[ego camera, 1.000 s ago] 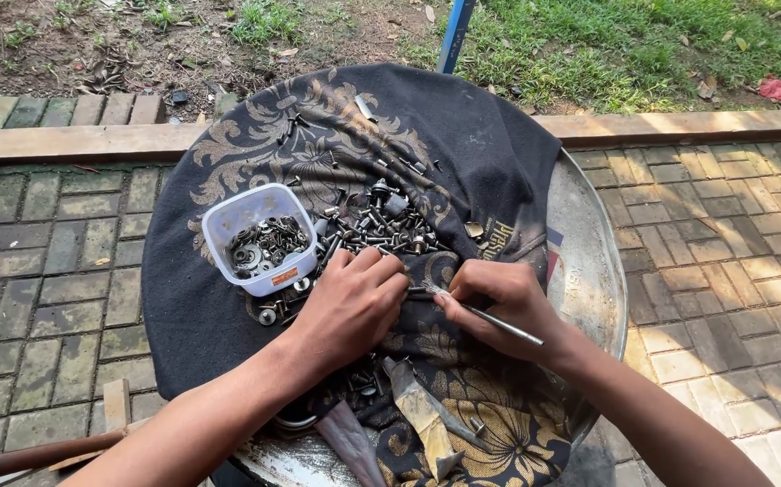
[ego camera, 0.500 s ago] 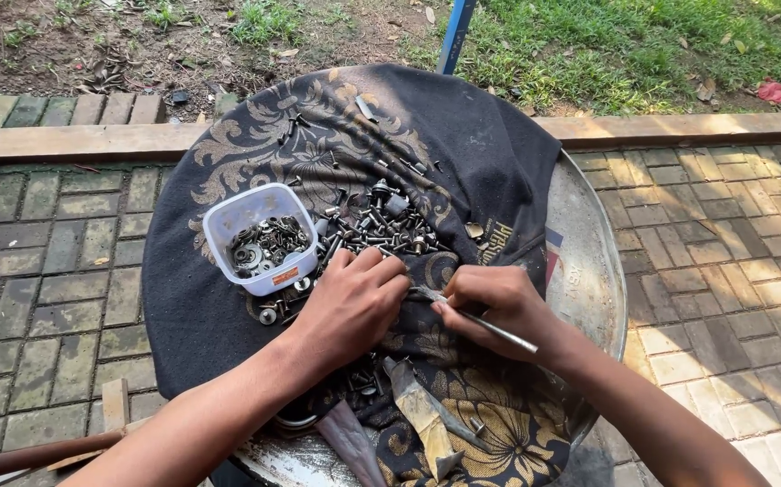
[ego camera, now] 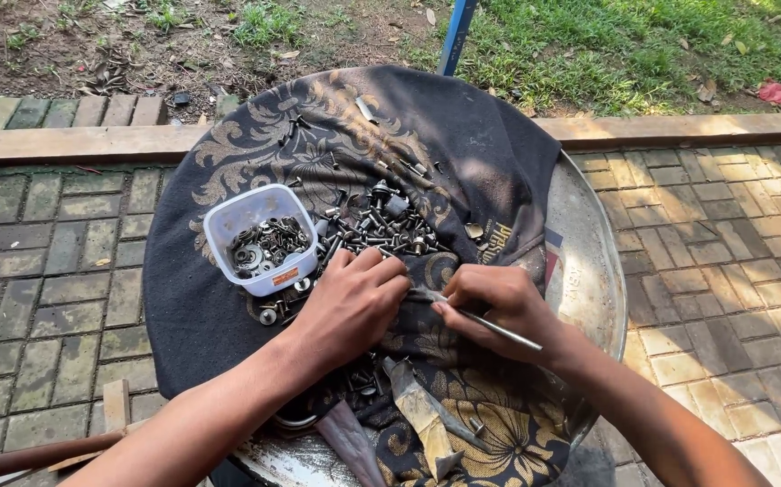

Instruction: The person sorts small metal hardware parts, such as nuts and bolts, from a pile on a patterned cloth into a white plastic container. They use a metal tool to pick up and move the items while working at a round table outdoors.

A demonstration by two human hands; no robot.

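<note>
Head view: right hand (ego camera: 499, 307) fingers clamped on thin metal rod (ego camera: 497, 326); left hand (ego camera: 350, 307) fingers curled together on dark patterned cloth (ego camera: 462, 153); loose screws (ego camera: 381, 225) unsorted, clear plastic tub (ego camera: 259, 236) part-filled.

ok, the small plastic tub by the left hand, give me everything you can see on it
The plastic tub is a small, translucent white container, roughly square with rounded corners and no lid. It sits upright, slightly skewed, on the dark patterned cloth left of the loose pile of screws. Inside lie dark metal washers, nuts and similar small hardware, filling only the bottom. An orange label is stuck on its near wall. The left hand lies just right of it, not clearly touching; a few loose pieces rest against its base.
</note>
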